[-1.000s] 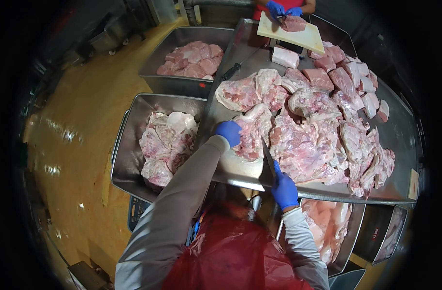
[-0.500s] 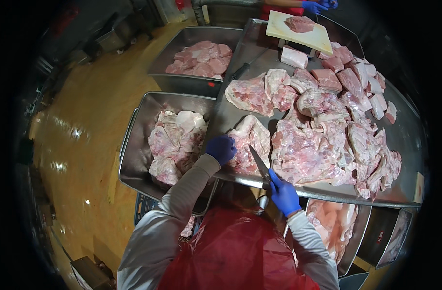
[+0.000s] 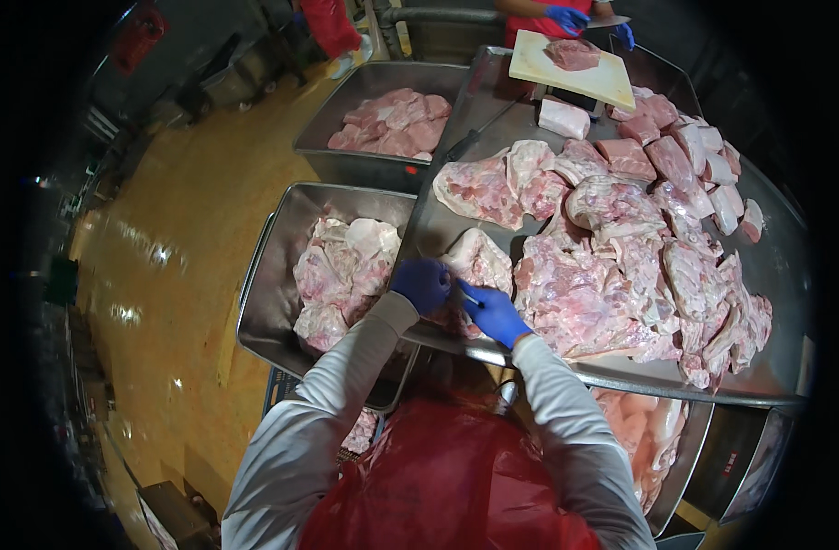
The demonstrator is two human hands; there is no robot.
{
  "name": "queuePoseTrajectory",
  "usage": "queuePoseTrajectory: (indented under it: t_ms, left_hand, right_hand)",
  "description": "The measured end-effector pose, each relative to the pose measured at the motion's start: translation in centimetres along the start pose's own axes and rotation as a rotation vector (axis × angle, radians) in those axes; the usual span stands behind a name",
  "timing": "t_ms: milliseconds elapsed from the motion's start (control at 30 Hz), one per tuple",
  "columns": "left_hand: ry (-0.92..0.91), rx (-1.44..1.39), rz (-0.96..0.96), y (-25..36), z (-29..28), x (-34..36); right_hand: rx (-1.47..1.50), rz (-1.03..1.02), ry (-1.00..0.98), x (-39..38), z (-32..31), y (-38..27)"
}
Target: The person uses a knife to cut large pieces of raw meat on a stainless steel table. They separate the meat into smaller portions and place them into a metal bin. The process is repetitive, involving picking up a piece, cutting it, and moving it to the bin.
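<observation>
Shiny yellow-brown floor (image 3: 199, 302), white glare spots (image 3: 161, 254); grey pipe (image 3: 447, 16) behind.

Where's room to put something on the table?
Bare metal shows between the meat heap and the table's right side, and between the dark tool and pale meat block. The middle's packed; left hand and right hand crowd the near left.

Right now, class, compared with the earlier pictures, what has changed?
The right hand has moved left and forward, beside the left hand; its knife blade no longer shows clearly. The meat piece at the hands was drawn nearer the person. The co-worker's hands left the meat on the cutting board. The filled tubs stayed.
</observation>
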State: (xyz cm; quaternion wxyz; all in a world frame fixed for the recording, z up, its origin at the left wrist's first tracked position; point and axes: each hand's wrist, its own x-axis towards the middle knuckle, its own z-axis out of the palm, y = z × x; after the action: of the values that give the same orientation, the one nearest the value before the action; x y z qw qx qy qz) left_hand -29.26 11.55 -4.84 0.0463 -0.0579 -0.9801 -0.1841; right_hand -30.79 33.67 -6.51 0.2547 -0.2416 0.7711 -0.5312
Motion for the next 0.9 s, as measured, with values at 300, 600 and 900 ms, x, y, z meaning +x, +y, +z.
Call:
queuePoseTrajectory:
  t_ms: [300, 600, 900]
  left_hand:
    - [0.096, -0.333, -0.132, 0.8, -3.2, -2.4]
    - [0.807, -0.729, -0.738, -6.9, -10.4, -21.4]
    - [0.489, 0.154, -1.060, -15.6, 8.0, -41.1]
  right_hand:
    - [0.105, -0.117, -0.051, -0.6, 4.8, 4.8]
    - [-0.223, -0.141, -0.166, -13.0, -2.6, -0.1]
    - [-0.656, 0.065, 0.046, -14.7, -4.1, 0.5]
